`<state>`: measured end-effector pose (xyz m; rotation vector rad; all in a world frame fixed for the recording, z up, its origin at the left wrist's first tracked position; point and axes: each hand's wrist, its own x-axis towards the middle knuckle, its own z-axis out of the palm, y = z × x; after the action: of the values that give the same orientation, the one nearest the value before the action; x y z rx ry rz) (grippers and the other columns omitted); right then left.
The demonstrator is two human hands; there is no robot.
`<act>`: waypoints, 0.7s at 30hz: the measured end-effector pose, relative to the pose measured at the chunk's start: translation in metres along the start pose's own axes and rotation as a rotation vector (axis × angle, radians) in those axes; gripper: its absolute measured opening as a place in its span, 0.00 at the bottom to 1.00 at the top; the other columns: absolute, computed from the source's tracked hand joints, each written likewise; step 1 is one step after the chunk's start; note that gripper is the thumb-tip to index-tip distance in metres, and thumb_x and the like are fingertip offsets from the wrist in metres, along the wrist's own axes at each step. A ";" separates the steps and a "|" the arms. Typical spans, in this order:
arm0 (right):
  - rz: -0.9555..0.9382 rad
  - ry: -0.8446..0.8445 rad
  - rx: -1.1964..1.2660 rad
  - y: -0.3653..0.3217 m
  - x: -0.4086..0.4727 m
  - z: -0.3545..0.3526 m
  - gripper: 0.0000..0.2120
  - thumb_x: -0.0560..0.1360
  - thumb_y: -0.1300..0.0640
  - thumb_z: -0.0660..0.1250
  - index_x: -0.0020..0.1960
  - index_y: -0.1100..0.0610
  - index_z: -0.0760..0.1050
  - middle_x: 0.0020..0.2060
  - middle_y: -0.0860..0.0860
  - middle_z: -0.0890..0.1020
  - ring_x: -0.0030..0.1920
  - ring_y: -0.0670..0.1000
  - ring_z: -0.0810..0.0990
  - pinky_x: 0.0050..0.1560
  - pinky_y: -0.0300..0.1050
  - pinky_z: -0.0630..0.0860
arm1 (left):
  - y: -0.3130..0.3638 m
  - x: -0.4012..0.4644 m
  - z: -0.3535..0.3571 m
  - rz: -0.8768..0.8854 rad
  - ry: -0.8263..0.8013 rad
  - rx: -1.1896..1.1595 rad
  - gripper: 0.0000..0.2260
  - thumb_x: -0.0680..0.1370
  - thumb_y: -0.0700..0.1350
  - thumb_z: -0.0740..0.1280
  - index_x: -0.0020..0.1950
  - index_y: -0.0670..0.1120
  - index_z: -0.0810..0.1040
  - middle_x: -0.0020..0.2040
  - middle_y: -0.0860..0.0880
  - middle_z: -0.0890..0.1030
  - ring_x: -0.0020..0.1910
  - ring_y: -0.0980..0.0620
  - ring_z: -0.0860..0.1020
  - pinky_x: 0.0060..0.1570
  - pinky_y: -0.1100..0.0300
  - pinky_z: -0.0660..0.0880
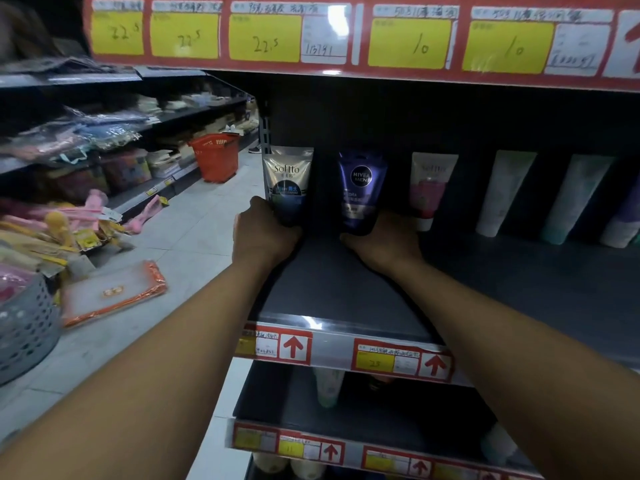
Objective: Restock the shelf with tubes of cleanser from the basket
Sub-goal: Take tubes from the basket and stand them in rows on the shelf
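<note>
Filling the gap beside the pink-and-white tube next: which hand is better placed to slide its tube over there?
Likely the right hand: its Nivea tube stands just left of the pink-and-white tube, while the left hand holds the Softto tube at the shelf's far end.

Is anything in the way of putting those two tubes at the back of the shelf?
Nothing visible. The left hand holds the Softto tube and the right hand holds the Nivea Men tube, both upright at the back of the dark shelf. The nearest pink-and-white tube stands apart, further right.

Dim, shadowed shelf (485, 278) interior; glare on the price labels (339, 22) above; edges curved and softly blurred.
</note>
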<state>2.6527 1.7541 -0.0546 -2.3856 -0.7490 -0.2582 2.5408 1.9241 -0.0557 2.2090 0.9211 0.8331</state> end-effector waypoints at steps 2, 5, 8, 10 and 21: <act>0.016 -0.003 -0.012 -0.001 0.001 0.000 0.29 0.67 0.34 0.74 0.59 0.53 0.82 0.55 0.55 0.85 0.56 0.59 0.84 0.55 0.50 0.81 | -0.002 0.003 0.000 0.008 -0.002 0.021 0.28 0.73 0.57 0.77 0.64 0.42 0.76 0.60 0.42 0.83 0.61 0.38 0.80 0.49 0.55 0.72; 0.007 -0.017 -0.041 0.002 0.005 0.002 0.29 0.68 0.33 0.72 0.60 0.52 0.81 0.56 0.55 0.85 0.56 0.59 0.83 0.54 0.50 0.80 | -0.001 0.005 0.000 0.025 -0.004 0.035 0.26 0.73 0.56 0.77 0.64 0.42 0.77 0.60 0.42 0.83 0.61 0.38 0.79 0.49 0.55 0.71; -0.001 -0.016 -0.074 0.005 0.009 0.004 0.30 0.69 0.32 0.72 0.61 0.53 0.81 0.57 0.56 0.84 0.57 0.60 0.83 0.54 0.51 0.80 | -0.001 0.004 0.001 0.034 -0.002 0.032 0.27 0.74 0.57 0.77 0.65 0.42 0.77 0.61 0.42 0.83 0.62 0.38 0.79 0.49 0.55 0.70; 0.000 -0.022 -0.078 0.005 0.010 0.005 0.31 0.69 0.31 0.71 0.61 0.53 0.80 0.57 0.56 0.84 0.57 0.60 0.82 0.55 0.52 0.80 | -0.002 0.005 0.002 0.038 -0.001 0.035 0.27 0.74 0.58 0.77 0.65 0.42 0.77 0.61 0.42 0.83 0.62 0.38 0.79 0.50 0.55 0.71; -0.038 -0.123 -0.096 0.009 0.006 -0.006 0.33 0.70 0.33 0.73 0.66 0.53 0.78 0.61 0.55 0.82 0.60 0.58 0.81 0.53 0.45 0.74 | -0.001 0.005 0.000 -0.040 -0.074 0.066 0.38 0.71 0.58 0.80 0.71 0.40 0.67 0.63 0.40 0.82 0.65 0.36 0.78 0.57 0.48 0.75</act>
<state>2.6629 1.7469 -0.0523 -2.4976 -0.8569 -0.1676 2.5429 1.9281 -0.0548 2.2542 0.9659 0.7067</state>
